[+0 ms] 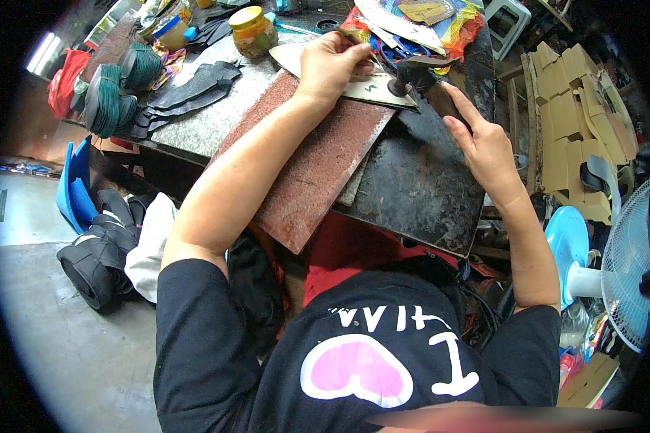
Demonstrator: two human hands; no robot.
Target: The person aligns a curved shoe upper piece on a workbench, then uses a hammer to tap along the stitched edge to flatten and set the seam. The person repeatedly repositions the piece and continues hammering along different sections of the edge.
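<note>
My right hand [480,141] is wrapped round the dark handle of a hammer [438,95]. The hammer's head is at the right end of a cream, pointed shoe-pattern piece [365,88] with dark material showing along its edge. Over the middle of that piece is my left hand [330,66], its fingers bent and pinched together. What they pinch, if anything, is too small to make out. Beneath the piece lies a reddish-brown, rough board [296,173], which slants across the table and juts past its near edge.
A yellow-lidded jar [253,32], black leather pieces [191,97] and green cord spools [105,101] stand to the left. Cream patterns [401,25] and coloured plastic bags lie at the far right of the black table [419,184]. A fan [625,267] and cardboard boxes [567,119] are to my right.
</note>
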